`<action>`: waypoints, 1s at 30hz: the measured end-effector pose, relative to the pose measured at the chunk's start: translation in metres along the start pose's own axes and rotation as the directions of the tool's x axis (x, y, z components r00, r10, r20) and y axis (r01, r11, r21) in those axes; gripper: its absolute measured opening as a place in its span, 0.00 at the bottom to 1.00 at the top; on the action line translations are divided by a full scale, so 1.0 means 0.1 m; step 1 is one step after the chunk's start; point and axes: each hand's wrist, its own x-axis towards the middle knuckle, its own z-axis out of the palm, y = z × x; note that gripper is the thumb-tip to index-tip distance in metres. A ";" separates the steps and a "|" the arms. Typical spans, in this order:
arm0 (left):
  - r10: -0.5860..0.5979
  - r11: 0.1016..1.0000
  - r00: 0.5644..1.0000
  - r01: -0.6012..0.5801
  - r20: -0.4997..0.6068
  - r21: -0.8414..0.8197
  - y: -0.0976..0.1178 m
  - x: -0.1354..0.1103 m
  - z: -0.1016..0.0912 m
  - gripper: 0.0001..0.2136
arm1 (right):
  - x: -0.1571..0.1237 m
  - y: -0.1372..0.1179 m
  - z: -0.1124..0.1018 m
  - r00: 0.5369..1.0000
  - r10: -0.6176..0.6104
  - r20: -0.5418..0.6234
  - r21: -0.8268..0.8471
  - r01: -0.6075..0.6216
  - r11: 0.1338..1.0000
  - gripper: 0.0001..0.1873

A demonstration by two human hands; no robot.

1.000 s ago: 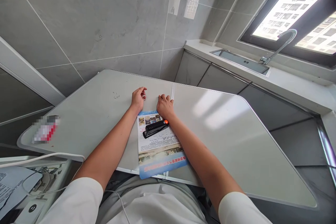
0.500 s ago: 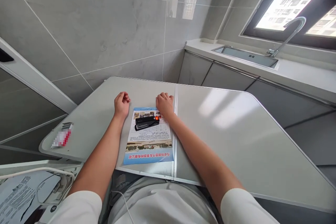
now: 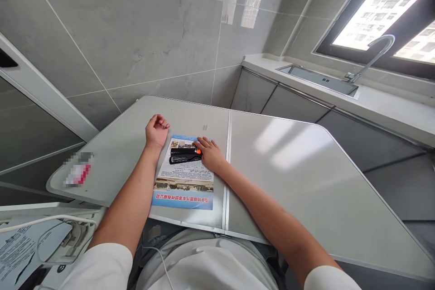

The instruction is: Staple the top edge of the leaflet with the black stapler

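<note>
A black stapler [image 3: 185,152] with an orange end lies on its side on a printed flyer [image 3: 183,185] with blue borders. My right hand [image 3: 211,155] lies palm down over the flyer's right edge, its fingers stretched out at the stapler's orange end; whether it touches the stapler, I cannot tell. To the left of the flyer, my left hand [image 3: 157,131] rests on the table with loosely curled, slightly parted fingers and nothing visible in them. Beyond the flyer's top edge, two small thin strips [image 3: 205,127], perhaps staples, lie on the table.
The pale folding table [image 3: 292,190] has a metal seam [image 3: 227,190] to the right of the flyer. A blurred red-and-white packet [image 3: 77,172] sits at its left edge. Papers and a white cable [image 3: 50,219] are at lower left; a sink [image 3: 319,79] stands beyond, at right.
My right hand has moved toward me and down onto the flyer beside the stapler, its fingers now straighter, uncovering the small strips. The flyer appears slightly turned and shifted left.
</note>
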 end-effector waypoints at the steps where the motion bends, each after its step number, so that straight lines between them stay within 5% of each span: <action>1: -0.005 1.000 1.000 0.005 0.009 -0.007 0.01 0.00 0.01 0.10 | 0.00 -0.01 0.00 1.000 0.009 -0.001 0.001 -0.009 1.000 0.33; 6: -0.082 0.997 0.995 0.083 0.059 -0.006 0.12 0.02 -0.04 0.09 | -0.03 -0.02 0.04 0.999 0.027 -0.020 0.007 -0.027 1.000 0.32; 10: -0.246 0.964 0.936 0.209 0.250 0.165 0.24 0.00 -0.16 0.11 | -0.07 -0.01 0.00 0.986 0.090 -0.141 0.057 -0.082 0.995 0.27; 13: -0.267 0.950 0.904 0.188 0.334 0.249 0.23 -0.02 -0.19 0.17 | -0.08 0.07 -0.11 0.899 0.303 -0.315 0.123 -0.277 0.953 0.21; 16: -0.283 0.940 0.881 0.177 0.380 0.290 0.15 -0.04 -0.17 0.21 | -0.04 0.19 -0.19 0.848 0.449 -0.283 0.160 -0.420 0.893 0.19; 18: -0.358 0.913 0.825 0.210 0.437 0.351 0.13 -0.05 -0.15 0.20 | 0.02 0.24 -0.20 0.861 0.468 -0.198 0.177 -0.438 0.881 0.20; 23: -0.637 0.767 0.534 0.368 0.556 0.525 0.16 -0.11 -0.19 0.20 | 0.08 0.19 -0.12 0.916 0.383 -0.118 0.257 -0.344 0.903 0.10; 27: -0.638 0.768 0.512 0.368 0.575 0.524 0.16 -0.09 -0.24 0.19 | 0.07 0.16 -0.08 0.908 0.393 -0.147 0.225 -0.357 0.907 0.22; 30: -0.629 0.777 0.499 0.363 0.597 0.515 0.13 -0.06 -0.27 0.19 | 0.14 0.19 -0.09 0.913 0.391 -0.120 0.208 -0.362 0.909 0.19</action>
